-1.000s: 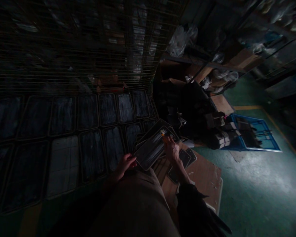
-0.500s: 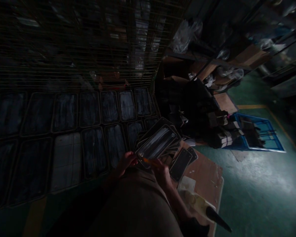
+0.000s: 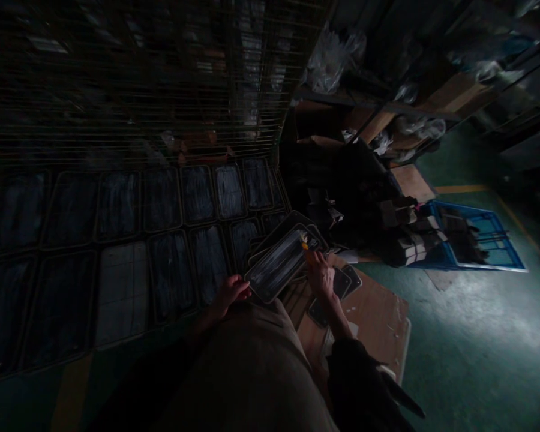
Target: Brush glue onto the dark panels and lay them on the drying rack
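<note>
While pinching the 7 o'clock corner of the dark rounded-rim rectangular tray (image 3: 279,264) in the clamped left hand (image 3: 228,295), closing the right hand (image 3: 321,277) around a small orange-tipped tool (image 3: 304,244) at its 1 o'clock end. Probably risking tipping it off the stack (image 3: 284,223) beneath, gripping so little. Seeing pale streaks in it and in the rows of like trays (image 3: 162,240) at 9 o'clock; making out only dark pieces in the blue wire crate (image 3: 477,240) at 3 o'clock.

Left hand (image 3: 231,294) curls in a closed grip; right hand (image 3: 321,277), at its 3 o'clock, pinches shut, forearm lying toward 5 o'clock.

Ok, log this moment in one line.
left hand: holds tray corner | right hand: orange tool at tray's far end | nearby: tray rows
</note>
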Demonstrator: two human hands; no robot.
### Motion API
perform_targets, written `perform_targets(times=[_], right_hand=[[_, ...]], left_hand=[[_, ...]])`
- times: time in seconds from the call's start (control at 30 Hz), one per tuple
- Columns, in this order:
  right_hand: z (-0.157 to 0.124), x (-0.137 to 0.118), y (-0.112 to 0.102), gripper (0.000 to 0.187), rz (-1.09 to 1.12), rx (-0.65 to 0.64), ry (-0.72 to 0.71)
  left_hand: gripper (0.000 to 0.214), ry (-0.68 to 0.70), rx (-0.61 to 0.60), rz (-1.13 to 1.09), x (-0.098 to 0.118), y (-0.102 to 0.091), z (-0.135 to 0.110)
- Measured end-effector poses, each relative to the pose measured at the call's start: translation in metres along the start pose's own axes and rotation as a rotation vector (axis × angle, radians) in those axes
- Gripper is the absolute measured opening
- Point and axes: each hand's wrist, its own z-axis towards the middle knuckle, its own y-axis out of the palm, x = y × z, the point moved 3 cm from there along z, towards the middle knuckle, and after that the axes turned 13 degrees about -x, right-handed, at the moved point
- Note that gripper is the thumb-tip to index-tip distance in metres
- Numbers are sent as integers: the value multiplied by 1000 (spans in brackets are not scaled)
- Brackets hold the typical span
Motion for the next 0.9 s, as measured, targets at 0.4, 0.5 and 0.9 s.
perform_targets(times=[0.4,0.5,0.9], right_hand=[[-112,-51,59,24,610,-227,-253],[-106,-30,61,24,740,-221,-187],[-84,6,45,26,723,-198,-191]], left_hand=[[48,40,100,-36,-14,0,7],[44,54,112,-12,-9,3,1],[44,68,130,-58,0,15,-12]])
